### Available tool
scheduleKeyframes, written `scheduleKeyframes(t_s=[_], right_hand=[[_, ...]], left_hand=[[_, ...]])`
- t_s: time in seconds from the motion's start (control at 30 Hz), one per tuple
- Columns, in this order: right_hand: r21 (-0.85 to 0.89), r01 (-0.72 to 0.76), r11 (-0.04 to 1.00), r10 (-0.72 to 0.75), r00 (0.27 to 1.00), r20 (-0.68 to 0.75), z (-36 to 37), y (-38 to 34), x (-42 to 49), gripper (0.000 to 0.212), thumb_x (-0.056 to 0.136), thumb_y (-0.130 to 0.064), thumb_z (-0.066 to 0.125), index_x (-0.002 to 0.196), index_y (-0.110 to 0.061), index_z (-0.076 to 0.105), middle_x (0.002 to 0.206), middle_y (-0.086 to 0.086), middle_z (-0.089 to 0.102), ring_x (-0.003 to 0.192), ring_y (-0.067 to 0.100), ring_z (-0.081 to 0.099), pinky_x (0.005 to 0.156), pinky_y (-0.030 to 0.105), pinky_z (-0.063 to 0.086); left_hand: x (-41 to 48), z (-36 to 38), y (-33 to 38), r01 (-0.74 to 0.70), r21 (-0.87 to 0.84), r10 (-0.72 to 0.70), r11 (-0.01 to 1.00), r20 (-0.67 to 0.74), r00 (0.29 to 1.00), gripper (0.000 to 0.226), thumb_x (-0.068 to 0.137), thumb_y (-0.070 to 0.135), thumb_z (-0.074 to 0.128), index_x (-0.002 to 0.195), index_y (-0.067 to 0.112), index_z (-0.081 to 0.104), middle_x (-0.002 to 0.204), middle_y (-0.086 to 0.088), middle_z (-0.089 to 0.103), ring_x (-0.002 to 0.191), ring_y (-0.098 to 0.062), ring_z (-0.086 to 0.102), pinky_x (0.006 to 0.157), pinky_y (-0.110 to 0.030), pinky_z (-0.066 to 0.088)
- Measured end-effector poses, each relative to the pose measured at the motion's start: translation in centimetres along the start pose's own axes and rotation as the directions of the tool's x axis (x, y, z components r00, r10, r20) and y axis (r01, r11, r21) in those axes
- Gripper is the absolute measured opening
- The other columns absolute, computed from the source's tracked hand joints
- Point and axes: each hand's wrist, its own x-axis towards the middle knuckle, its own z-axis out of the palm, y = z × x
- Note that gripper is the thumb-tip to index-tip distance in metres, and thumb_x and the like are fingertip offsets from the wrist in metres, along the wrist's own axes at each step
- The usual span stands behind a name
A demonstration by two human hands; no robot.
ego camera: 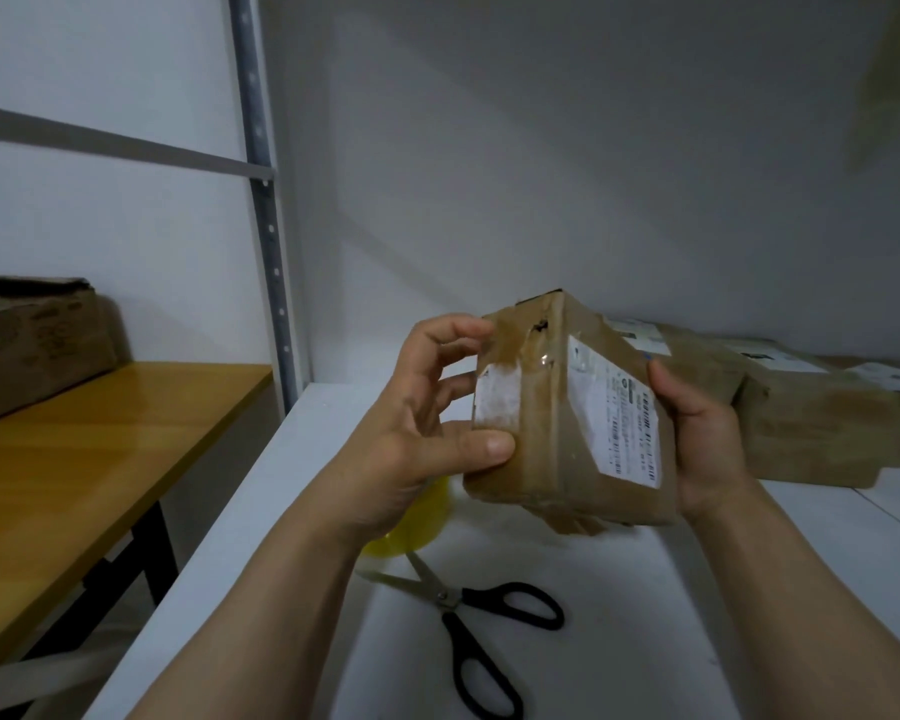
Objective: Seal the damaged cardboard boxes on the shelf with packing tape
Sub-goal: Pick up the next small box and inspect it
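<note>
Around the left end of a small cardboard box [552, 433], curls the left hand [427, 407]: thumb pressed low on the near face, index fingertip touching the upper edge, remaining fingers [455, 387] bent loosely and spread in between. Clasps the opposite end with the right hand [707, 439], thumb laid along the edge of the labelled side, other fingers hidden behind the cardboard. Holds the box lifted clear of the white shelf [645, 615], tilted, one corner ridge turned toward the camera. Shows a dark tear [539, 327] near the top of that ridge, under glossy clear tape, with a worn white patch [497, 400] to its left and a printed shipping label [619, 413] to its right; print too blurred to read.

Below the left wrist, lies a roll of yellowish packing tape [417, 517] on the shelf, partly hidden by the forearm. Just beside it, rests a pair of scissors [468, 615], blades open, black handles toward the camera. Farther back on the right, sits a row of wrapped parcels [811, 423] against the grey wall. Off to the left, past a perforated metal upright [268, 226], stands a wooden desk [74, 459] carrying a crumpled carton [27, 340].
</note>
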Motion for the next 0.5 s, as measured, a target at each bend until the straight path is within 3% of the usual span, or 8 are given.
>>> scheduleKeyframes(t_s=[0.17,0.23,0.3,0.37,0.5], right_hand=[[-0.052,0.027,0.998,-0.028,0.999,-0.02,0.3,-0.2,0.0,0.074,0.045,-0.038,0.098,0.109,-0.011,0.071,0.097,0.011,0.075,0.086,0.027,0.074,0.072,0.036,0.062],[-0.108,0.082,0.991,-0.085,0.996,-0.023,0.5,-0.4,0.0,0.045,0.061,-0.035,0.089,0.099,-0.014,0.074,0.093,0.01,0.075,0.084,0.026,0.073,0.074,0.035,0.061],[-0.162,0.114,0.98,-0.124,0.991,-0.05,0.9,-0.6,-0.2,0.014,0.079,-0.03,0.069,0.084,-0.019,0.078,0.086,0.007,0.075,0.078,0.024,0.073,0.071,0.033,0.06],[-0.201,0.133,0.97,-0.148,0.987,-0.059,1.2,-0.8,-0.2,0.023,0.083,-0.026,0.058,0.073,-0.023,0.078,0.079,0.004,0.075,0.073,0.02,0.073,0.067,0.03,0.06],[-0.282,0.141,0.949,-0.159,0.986,-0.043,1.4,-1.1,-0.3,0.026,0.084,-0.026,0.056,0.07,-0.025,0.077,0.076,0.002,0.074,0.069,0.017,0.073,0.062,0.028,0.059]], left_hand=[[-0.2,0.4,0.2,-0.003,0.083,0.008,0.997,-0.071,0.997,0.038,0.082,0.032,0.072,0.117,0.028,0.059,0.132,0.004,0.057,0.12,-0.022,0.059,0.082,-0.035,0.056],[-0.1,0.4,0.2,0.011,0.128,0.003,0.992,-0.11,0.994,0.035,0.088,0.034,0.074,0.119,0.03,0.059,0.133,0.007,0.057,0.12,-0.019,0.06,0.079,-0.032,0.057],[-0.1,0.5,0.1,0.015,0.161,0.008,0.987,-0.138,0.99,0.032,0.092,0.033,0.068,0.122,0.028,0.059,0.131,0.012,0.059,0.117,-0.016,0.063,0.078,-0.029,0.058],[0.0,0.6,0.1,0.013,0.201,0.02,0.979,-0.16,0.987,0.035,0.092,0.033,0.06,0.126,0.027,0.059,0.13,0.015,0.061,0.116,-0.012,0.063,0.081,-0.028,0.058],[0.1,0.6,-0.2,0.018,0.363,0.053,0.932,-0.185,0.981,0.035,0.098,0.04,0.05,0.132,0.043,0.056,0.135,0.02,0.057,0.121,-0.007,0.061,0.085,-0.027,0.059]])
